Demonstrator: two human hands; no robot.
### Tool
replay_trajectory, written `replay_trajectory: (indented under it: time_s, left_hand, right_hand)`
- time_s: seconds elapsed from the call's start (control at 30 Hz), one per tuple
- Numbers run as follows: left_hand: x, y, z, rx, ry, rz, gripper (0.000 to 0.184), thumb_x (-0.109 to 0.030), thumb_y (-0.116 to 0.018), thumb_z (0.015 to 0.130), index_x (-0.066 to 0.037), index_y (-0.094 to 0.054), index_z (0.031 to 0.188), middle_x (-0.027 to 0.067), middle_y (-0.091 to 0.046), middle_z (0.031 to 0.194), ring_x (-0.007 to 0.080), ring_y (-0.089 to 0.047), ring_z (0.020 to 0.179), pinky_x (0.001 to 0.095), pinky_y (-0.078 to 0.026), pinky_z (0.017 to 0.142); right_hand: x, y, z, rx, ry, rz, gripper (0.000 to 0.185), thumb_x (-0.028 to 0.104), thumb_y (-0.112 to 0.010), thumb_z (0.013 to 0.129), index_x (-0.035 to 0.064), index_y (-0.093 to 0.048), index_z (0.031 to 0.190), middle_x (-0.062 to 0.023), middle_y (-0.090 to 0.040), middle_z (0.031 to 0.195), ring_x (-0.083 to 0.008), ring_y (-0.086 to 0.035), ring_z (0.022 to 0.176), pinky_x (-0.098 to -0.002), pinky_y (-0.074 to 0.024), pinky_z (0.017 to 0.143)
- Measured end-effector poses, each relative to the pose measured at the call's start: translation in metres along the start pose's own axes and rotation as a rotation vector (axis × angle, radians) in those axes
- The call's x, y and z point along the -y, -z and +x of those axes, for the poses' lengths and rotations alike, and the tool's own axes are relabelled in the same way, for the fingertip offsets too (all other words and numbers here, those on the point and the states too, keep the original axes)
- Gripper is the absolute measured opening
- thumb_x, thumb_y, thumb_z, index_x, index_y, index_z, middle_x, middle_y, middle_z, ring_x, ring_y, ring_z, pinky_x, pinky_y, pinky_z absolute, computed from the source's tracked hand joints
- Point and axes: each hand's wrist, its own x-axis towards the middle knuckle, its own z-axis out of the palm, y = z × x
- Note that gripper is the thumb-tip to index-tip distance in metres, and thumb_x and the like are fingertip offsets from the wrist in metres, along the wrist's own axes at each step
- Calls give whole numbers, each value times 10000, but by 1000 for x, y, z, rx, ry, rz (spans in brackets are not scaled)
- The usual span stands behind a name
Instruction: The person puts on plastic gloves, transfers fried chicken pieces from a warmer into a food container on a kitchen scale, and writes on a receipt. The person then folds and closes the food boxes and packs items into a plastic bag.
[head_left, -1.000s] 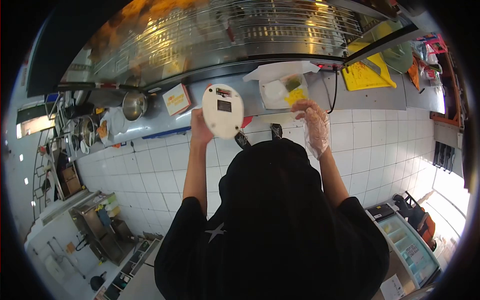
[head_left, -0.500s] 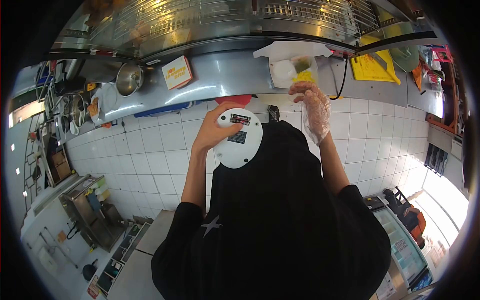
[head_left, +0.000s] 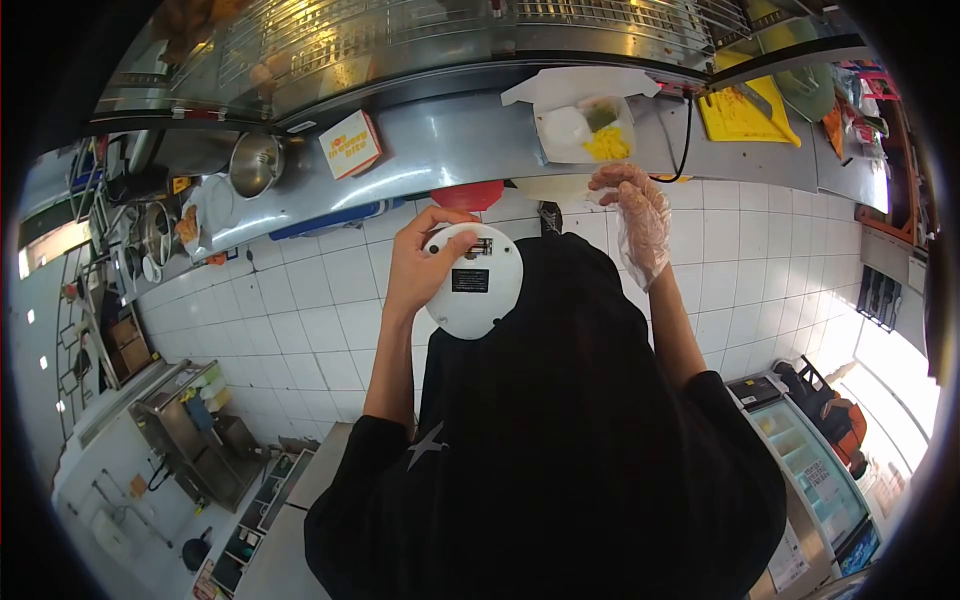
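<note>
My left hand (head_left: 420, 264) grips a round white device (head_left: 472, 308), its underside facing up. The thumb lies by an open battery compartment that shows batteries; below it is a dark label. My right hand (head_left: 640, 215), in a clear plastic glove, is raised with its fingers curled, just in front of an open white takeaway box (head_left: 554, 146). Whether its fingertips pinch anything is too small to tell. In the box are white rice (head_left: 566, 127), yellow pieces (head_left: 608, 146) and something green.
A printed box (head_left: 351, 146) and a metal bowl (head_left: 257, 165) stand on the steel counter (head_left: 430, 140). A yellow board (head_left: 745, 112) with a knife lies at the right. A glass cabinet with racks borders the counter's back. A person sits at the lower right.
My left hand has brought the white device down from over the counter toward my body, and its thumb has moved onto the underside. My right hand has stayed near the takeaway box.
</note>
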Motion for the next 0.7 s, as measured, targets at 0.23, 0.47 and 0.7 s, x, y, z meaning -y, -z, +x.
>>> replay_trajectory:
  time_s: [0.23,0.47,0.7]
  left_hand:
    - [-17,-2,-5,40,-33,203,272,-119,-809,795,-37,-722,1039,70,-684,1036,149,-656,940,300,-523,835]
    - [-7,-2,-6,4,89,117,277,-116,-777,812,-35,-723,1071,57,-697,1015,145,-661,908,297,-530,817]
    - [-5,5,-9,34,171,-77,261,-69,-678,881,-24,-704,1137,71,-721,1017,132,-676,907,289,-554,840]
  right_hand:
    - [-2,6,1,-12,-6,-7,431,404,-653,942,23,-654,1143,-82,-681,1100,-173,-630,1021,-311,-449,851]
    - [1,9,5,-2,2,-41,440,397,-667,931,16,-649,1150,-83,-681,1094,-175,-629,1024,-314,-454,850]
    - [-2,16,4,-18,0,-20,422,370,-664,932,11,-646,1154,-86,-680,1089,-179,-627,1021,-314,-452,847]
